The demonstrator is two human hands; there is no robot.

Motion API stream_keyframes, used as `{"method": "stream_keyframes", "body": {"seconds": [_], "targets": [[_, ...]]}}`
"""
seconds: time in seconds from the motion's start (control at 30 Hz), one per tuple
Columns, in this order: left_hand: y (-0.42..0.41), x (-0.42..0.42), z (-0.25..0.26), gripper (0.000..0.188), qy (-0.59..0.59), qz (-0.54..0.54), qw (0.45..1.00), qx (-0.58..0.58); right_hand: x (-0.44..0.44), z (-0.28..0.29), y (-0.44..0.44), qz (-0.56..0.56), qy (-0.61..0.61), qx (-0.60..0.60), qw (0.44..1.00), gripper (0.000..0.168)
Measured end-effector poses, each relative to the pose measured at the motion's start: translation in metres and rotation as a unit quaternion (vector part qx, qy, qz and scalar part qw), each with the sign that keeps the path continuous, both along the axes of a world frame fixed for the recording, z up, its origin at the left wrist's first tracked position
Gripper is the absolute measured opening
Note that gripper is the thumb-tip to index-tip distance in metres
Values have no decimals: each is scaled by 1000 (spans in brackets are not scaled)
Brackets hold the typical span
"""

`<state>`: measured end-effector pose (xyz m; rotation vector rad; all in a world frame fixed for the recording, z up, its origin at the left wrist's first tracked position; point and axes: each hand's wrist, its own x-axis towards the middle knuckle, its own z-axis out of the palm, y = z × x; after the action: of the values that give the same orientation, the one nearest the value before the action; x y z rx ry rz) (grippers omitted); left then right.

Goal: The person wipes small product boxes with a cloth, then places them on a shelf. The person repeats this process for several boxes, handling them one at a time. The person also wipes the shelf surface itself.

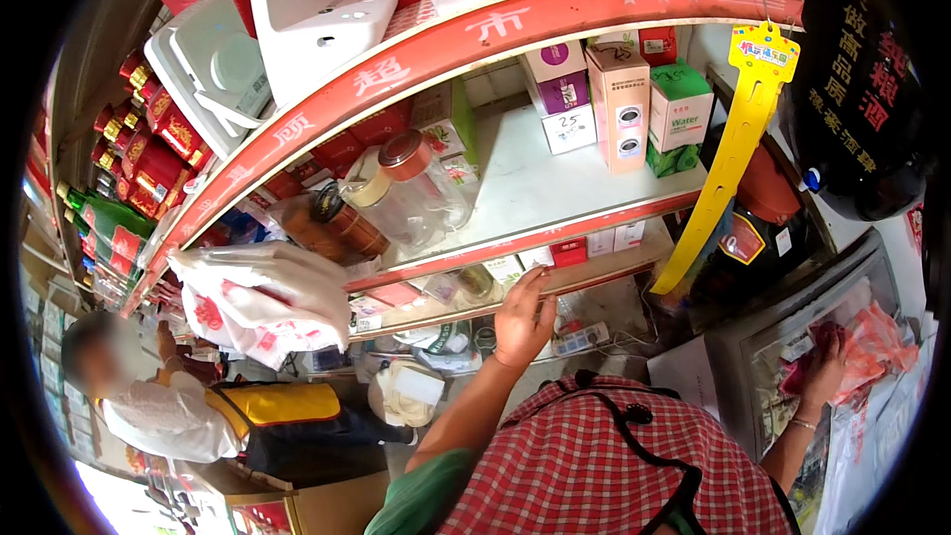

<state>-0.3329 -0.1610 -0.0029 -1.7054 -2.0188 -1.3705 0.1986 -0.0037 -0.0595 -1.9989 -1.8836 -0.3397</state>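
Observation:
My left hand point(524, 318) is raised in front of the lower shelf, fingers apart and holding nothing; its fingertips overlap the edge where small boxes point(568, 252) stand. On the right, my right hand point(821, 371) grips a dark red cloth point(802, 365), bunched over the glass top of a grey-framed case point(732, 364). Beside that hand lies a crumpled red-and-white plastic bag point(877, 349). Some of the right fingers are hidden by the cloth.
Shelves with a red edge strip point(475, 22) hold glass jars point(423, 178) and cartons point(618, 108). White plastic bags point(260, 297) hang at left. A yellow hanging strip point(713, 186) dangles at right. Another person point(171, 416) stands at lower left, near a cardboard box point(342, 501).

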Motion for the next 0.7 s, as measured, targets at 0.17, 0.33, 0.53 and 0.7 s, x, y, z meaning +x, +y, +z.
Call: {"method": "stream_keyframes", "body": {"seconds": [0.17,0.33,0.53,0.7], "targets": [[2,2,-8,28,-12,-7,1000,12,24,-1,-14,-30,308,147,939,43],[10,13,-25,28,-118,-53,991,-35,-1,60,-34,-27,628,259,734,46],[14,35,-27,28,-119,-140,981,-58,-96,94,-77,246,406,245,845,66],[11,40,-24,29,-131,-182,974,-37,-231,124,-54,342,815,-168,437,47]]}}
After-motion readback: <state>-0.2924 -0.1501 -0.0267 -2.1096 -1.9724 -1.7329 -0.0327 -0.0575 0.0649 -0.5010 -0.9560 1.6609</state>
